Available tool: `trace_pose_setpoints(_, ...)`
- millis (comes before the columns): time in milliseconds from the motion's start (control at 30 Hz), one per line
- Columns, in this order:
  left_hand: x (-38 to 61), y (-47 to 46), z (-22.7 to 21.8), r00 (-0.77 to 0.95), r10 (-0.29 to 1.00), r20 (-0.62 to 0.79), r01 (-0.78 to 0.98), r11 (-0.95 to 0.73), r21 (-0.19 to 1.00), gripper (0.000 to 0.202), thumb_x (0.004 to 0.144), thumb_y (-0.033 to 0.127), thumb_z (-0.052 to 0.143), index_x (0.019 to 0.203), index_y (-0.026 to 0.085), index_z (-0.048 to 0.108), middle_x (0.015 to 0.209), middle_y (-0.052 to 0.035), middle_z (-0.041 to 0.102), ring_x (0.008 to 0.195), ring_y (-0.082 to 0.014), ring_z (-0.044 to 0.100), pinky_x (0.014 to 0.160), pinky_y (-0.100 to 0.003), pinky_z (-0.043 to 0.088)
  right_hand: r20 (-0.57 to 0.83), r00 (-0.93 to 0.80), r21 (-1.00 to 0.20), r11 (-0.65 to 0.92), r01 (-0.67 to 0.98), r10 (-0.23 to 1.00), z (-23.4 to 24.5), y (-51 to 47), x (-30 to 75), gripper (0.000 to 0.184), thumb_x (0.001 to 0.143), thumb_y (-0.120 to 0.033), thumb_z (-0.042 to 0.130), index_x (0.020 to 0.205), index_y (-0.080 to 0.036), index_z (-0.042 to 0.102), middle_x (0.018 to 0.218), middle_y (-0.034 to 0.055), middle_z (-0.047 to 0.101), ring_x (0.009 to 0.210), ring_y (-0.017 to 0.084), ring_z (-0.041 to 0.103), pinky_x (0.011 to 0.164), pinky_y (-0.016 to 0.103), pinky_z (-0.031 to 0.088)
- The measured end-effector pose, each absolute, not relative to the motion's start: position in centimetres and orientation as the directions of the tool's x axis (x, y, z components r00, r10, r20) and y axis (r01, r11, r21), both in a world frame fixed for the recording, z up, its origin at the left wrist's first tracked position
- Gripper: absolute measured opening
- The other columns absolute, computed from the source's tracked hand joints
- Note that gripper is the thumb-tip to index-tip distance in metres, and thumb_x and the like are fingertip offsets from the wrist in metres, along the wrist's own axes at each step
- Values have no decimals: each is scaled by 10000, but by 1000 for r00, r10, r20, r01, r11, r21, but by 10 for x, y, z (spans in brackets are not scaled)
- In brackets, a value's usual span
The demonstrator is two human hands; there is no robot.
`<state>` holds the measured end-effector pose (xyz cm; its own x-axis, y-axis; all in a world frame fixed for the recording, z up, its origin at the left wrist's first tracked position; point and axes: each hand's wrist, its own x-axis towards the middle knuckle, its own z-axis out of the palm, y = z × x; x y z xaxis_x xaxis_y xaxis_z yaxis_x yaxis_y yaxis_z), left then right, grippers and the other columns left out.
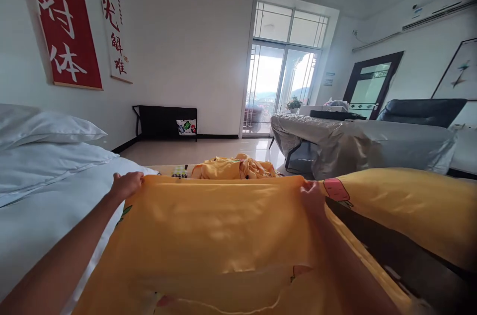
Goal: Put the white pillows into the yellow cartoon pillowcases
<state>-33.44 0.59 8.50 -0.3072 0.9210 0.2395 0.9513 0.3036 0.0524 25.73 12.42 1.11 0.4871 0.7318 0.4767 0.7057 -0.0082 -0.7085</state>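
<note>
- Wall (pixel 194 51): white, beyond both hands.
- Floor (pixel 219 146): shiny, an open strip past the heap, well beyond the hands.
- Cloth (pixel 223 225): one, yellow, stretched between the hands, top edge nearly straight.
- White bedding (pixel 55 171): piled just left of the left hand.
- Scrolls (pixel 74 32): two, hung ahead of the left hand.
- Heap (pixel 231 168): one, crumpled yellow fabric, beyond and between the hands.
- Pillow (pixel 406 205): one, yellow, right of the right hand.
- Hands: two; left hand (pixel 127 186) and right hand (pixel 312 196) each grip the cloth's top edge.
</note>
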Motion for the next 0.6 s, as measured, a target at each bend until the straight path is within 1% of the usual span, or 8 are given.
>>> trace_pose_setpoints(67,-332,29,42,-361,903,232,933,349,92,306,837,145,366,870,144,671,970,-122,689,948,-276,603,886,-499,308,451,423,-617,-68,784,786,-29,137,242,362,774,-206,449,1104,-79,525,890,189,662,880,306,645,784,395,469)
trace_pose_setpoints(133,-327,48,1,-423,870,253,906,401,136,364,862,166,321,975,133,665,1055,-170,656,980,-308,595,872,-513,319,437,348,-520,-82,850,829,-65,146,234,375,782,-167,412,1114,-52,544,898,217,661,933,329,635,829,417,450)
trace_pose_setpoints(200,-323,62,-35,-495,826,270,869,459,188,417,882,192,274,1034,109,653,1083,-206,625,990,-329,586,832,-508,347,430,272,-435,-66,898,861,-94,154,232,391,791,-135,375,1122,-43,562,980,233,656,1010,327,613,895,425,420)
trace_pose_setpoints(267,-320,70,-66,-551,786,278,833,502,233,431,888,208,262,1021,98,658,1065,-218,613,996,-339,575,788,-491,372,422,212,-372,-45,927,881,-115,161,235,435,798,-117,347,1171,-40,557,1103,237,630,1091,318,577,951,435,387)
trace_pose_setpoints(367,-319,75,-97,-585,746,318,810,528,253,399,883,206,291,1005,98,655,1054,-223,601,1011,-346,552,774,-481,382,408,131,-213,-45,976,903,-130,170,239,522,811,-121,336,1306,-54,485,1244,221,572,1197,306,508,988,454,363)
trace_pose_setpoints(467,-315,73,-103,-536,738,410,843,490,222,405,885,172,282,1154,92,575,1191,-223,552,1115,-329,493,886,-501,340,341,75,-44,-64,997,937,-131,174,239,574,843,-148,315,1403,-42,384,1335,227,506,1274,310,438,1014,471,345)
trace_pose_setpoints(533,-307,64,-95,-429,783,450,903,391,180,415,893,176,277,1212,118,536,1272,-182,529,1180,-275,466,963,-449,314,260,56,-17,-53,998,964,-128,169,241,583,864,-180,288,1427,-44,351,1404,206,446,1324,298,385,1042,473,329)
trace_pose_setpoints(600,-300,42,-86,-250,872,421,968,215,129,402,887,202,297,1180,168,571,1274,-134,555,1181,-232,492,956,-387,351,176,9,-22,-5,1000,984,-125,153,252,580,874,-255,276,1421,-99,389,1440,140,422,1350,261,360,1062,461,325)
